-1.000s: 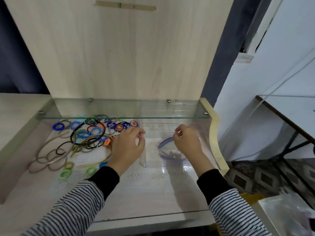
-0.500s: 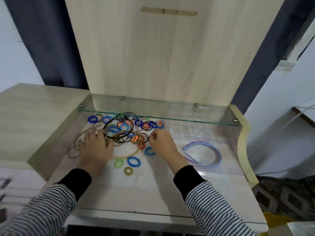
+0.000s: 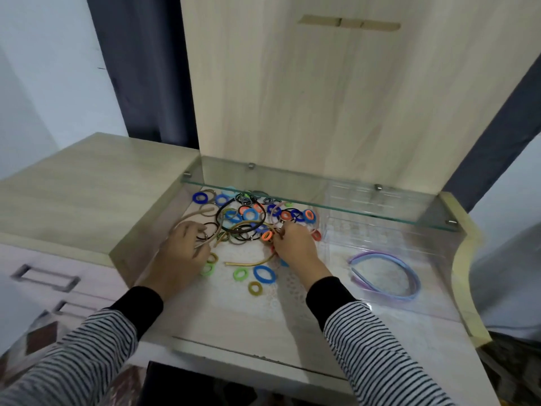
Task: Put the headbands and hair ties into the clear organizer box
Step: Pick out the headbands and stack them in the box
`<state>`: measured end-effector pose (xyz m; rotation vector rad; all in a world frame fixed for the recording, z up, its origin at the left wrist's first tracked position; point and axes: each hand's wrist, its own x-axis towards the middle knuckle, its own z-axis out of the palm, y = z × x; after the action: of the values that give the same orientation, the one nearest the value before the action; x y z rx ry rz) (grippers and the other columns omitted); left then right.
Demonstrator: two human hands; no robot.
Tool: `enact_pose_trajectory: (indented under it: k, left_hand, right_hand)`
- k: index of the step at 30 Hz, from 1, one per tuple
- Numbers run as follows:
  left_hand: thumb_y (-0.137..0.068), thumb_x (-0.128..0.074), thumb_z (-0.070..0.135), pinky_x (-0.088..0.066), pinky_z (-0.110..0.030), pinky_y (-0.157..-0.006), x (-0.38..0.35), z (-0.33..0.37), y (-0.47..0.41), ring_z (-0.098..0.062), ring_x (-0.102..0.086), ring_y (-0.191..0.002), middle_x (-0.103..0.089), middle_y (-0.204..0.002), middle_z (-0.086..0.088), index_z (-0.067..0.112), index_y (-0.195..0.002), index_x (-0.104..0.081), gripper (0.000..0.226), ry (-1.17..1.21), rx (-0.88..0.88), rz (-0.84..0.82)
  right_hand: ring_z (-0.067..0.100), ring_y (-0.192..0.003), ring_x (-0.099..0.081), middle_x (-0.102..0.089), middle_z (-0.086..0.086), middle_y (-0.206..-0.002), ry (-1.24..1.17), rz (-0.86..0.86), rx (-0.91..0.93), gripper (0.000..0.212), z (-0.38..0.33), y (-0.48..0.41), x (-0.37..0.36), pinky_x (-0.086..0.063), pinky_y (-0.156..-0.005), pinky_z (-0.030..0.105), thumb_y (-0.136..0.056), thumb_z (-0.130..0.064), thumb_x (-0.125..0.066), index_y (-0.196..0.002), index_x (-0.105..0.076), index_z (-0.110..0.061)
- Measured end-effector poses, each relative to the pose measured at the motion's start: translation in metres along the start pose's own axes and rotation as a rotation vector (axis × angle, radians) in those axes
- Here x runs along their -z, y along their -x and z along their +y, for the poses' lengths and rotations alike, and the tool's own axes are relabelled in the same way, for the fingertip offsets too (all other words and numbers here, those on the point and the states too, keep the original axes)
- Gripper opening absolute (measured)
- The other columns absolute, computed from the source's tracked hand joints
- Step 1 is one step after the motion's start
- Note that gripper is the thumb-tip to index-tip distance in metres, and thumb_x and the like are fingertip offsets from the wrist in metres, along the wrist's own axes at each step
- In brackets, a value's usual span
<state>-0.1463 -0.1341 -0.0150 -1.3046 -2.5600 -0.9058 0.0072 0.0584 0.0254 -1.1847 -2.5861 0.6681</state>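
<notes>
Reaching into a recessed wooden desk compartment (image 3: 222,317), both hands work at a heap of hair accessories in the head view. The left hand (image 3: 180,253) has its fingers curled around a beige headband (image 3: 190,218), which arcs out to the left of the knuckles and shows again under the fingertips. The right hand (image 3: 294,247) has its fingers bent into the near edge of the pile, tips just beside an orange hair tie (image 3: 266,235) and the lower end of a pink headband (image 3: 276,207); I cannot tell whether it actually pinches either one.

The pile of hair ties (image 3: 251,213), mostly blue, orange, green and black, lies at the back left of the compartment, partly under a glass shelf (image 3: 322,207). A black headband (image 3: 218,218) loops through it. A yellow headband (image 3: 248,263) lies flat between the two hands. Nearer the person, apart from the pile, sit a blue hair tie (image 3: 264,273), a green hair tie (image 3: 240,273) and an olive hair tie (image 3: 255,288).

The clear organizer box (image 3: 374,238) stands to the right of the right hand, its far part under the shelf. Blue and purple headbands (image 3: 380,254) lie nested together on its floor. Both forearms wear striped sleeves (image 3: 380,347) with black cuffs. A drawer handle (image 3: 44,278) shows at far left.
</notes>
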Motion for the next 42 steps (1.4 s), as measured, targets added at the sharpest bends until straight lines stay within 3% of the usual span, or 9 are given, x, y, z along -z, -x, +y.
enact_pose_trajectory:
  k: [7,12,14,16,20,25,31,39,42]
  left_hand:
    - [-0.069,-0.037,0.023,-0.052,-0.044,-0.085,0.006,-0.016,0.012,-0.033,-0.057,-0.09,-0.052,-0.101,-0.011,0.007,-0.102,-0.057,0.041,0.021,0.032,0.058]
    - [-0.077,-0.037,0.021,-0.051,-0.038,-0.078,0.014,-0.022,0.009,-0.028,-0.059,-0.081,-0.053,-0.092,-0.007,0.008,-0.086,-0.06,0.028,0.047,0.031,0.019]
    - [-0.079,-0.037,0.023,-0.051,-0.037,-0.077,0.017,-0.021,0.007,-0.028,-0.06,-0.082,-0.056,-0.092,-0.007,0.007,-0.086,-0.062,0.03,0.019,-0.003,-0.022]
    - [-0.081,-0.038,0.026,-0.053,-0.038,-0.075,0.02,-0.018,0.004,-0.027,-0.061,-0.083,-0.059,-0.092,-0.005,0.009,-0.088,-0.064,0.031,-0.02,-0.044,-0.058]
    - [-0.078,-0.036,0.035,-0.051,-0.034,-0.076,0.026,0.0,-0.004,-0.022,-0.06,-0.085,-0.062,-0.091,0.0,0.015,-0.09,-0.065,0.038,0.014,-0.054,-0.082]
    - [-0.081,-0.046,0.032,-0.049,-0.032,-0.075,0.033,0.024,-0.013,-0.019,-0.06,-0.086,-0.064,-0.095,-0.002,0.015,-0.101,-0.065,0.032,0.119,-0.023,-0.085]
    - [-0.091,-0.058,0.015,-0.048,-0.031,-0.071,0.038,0.042,-0.024,-0.017,-0.061,-0.078,-0.069,-0.088,-0.002,0.023,-0.1,-0.066,0.014,0.305,0.126,-0.075]
    - [-0.093,-0.06,0.021,-0.05,-0.025,-0.076,0.048,0.061,-0.033,-0.007,-0.06,-0.078,-0.065,-0.092,0.006,0.032,-0.115,-0.065,0.025,0.59,0.228,-0.104]
    - [-0.095,-0.058,0.023,-0.051,-0.026,-0.076,0.052,0.072,-0.037,-0.009,-0.06,-0.084,-0.064,-0.096,0.006,0.032,-0.116,-0.065,0.024,0.604,0.223,-0.097]
  right_hand:
    - [0.034,-0.095,-0.06,-0.062,0.018,-0.104,-0.016,-0.027,-0.032,0.022,-0.014,-0.006,-0.001,-0.039,-0.063,0.032,-0.09,-0.021,-0.056,-0.104,-0.052,-0.004]
    - [0.026,-0.078,-0.065,-0.066,0.013,-0.094,-0.108,-0.078,-0.11,0.017,-0.017,-0.008,0.004,-0.051,-0.061,0.031,-0.086,-0.022,-0.06,-0.093,-0.05,-0.01]
    - [0.021,-0.073,-0.06,-0.062,0.007,-0.089,-0.125,-0.107,-0.126,0.02,-0.015,-0.008,0.01,-0.047,-0.06,0.028,-0.085,-0.02,-0.06,-0.1,-0.054,-0.008]
    - [0.024,-0.082,-0.058,-0.06,0.01,-0.093,-0.14,-0.105,-0.116,0.022,-0.013,-0.01,0.015,-0.041,-0.062,0.028,-0.085,-0.018,-0.06,-0.104,-0.055,-0.006]
    - [0.021,-0.076,-0.053,-0.056,0.007,-0.085,-0.23,-0.097,-0.117,0.009,-0.012,-0.009,0.022,-0.038,-0.056,0.026,-0.086,-0.016,-0.058,-0.091,-0.054,-0.01]
    - [0.023,-0.068,-0.061,-0.065,0.015,-0.075,-0.462,-0.121,-0.186,0.012,-0.016,-0.006,0.03,-0.055,-0.067,0.036,-0.085,-0.015,-0.062,-0.085,-0.062,-0.003]
    - [0.022,-0.056,-0.056,-0.055,0.01,-0.061,-0.704,-0.259,-0.308,0.006,-0.022,0.001,0.045,-0.057,-0.071,0.04,-0.083,-0.004,-0.058,-0.077,-0.057,-0.002]
    - [0.02,-0.058,-0.058,-0.06,0.013,-0.076,-0.8,-0.317,-0.186,0.014,-0.03,0.018,0.084,-0.052,-0.049,0.025,-0.087,0.0,-0.056,-0.1,-0.06,-0.002]
    - [0.019,-0.063,-0.061,-0.061,0.013,-0.078,-0.819,-0.316,-0.141,0.024,-0.032,0.02,0.095,-0.057,-0.06,0.03,-0.087,0.002,-0.057,-0.111,-0.057,-0.002]
